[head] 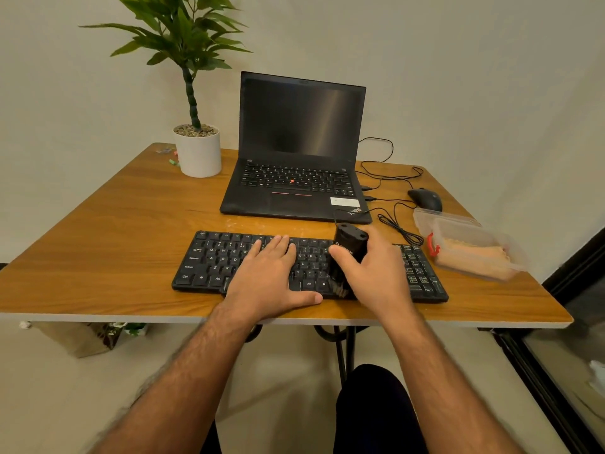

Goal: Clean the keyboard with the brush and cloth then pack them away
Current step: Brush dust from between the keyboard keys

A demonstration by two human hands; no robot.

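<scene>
A black keyboard (209, 260) lies along the front of the wooden table (108, 224). My left hand (271, 276) rests flat on its middle keys, fingers straight, thumb at the front edge. My right hand (370, 273) grips a black brush (348, 247) by its thick upright handle. The bristles touch the keys near the keyboard's front edge, right of centre. An orange cloth (471, 257) lies folded inside a clear plastic box (425, 219) at the right of the table.
An open black laptop (301, 152) stands behind the keyboard. A black mouse (425, 198) and tangled cables (396, 224) lie to its right. A potted plant (198, 149) stands at the back left. A dark-framed glass panel (563, 339) runs along the right.
</scene>
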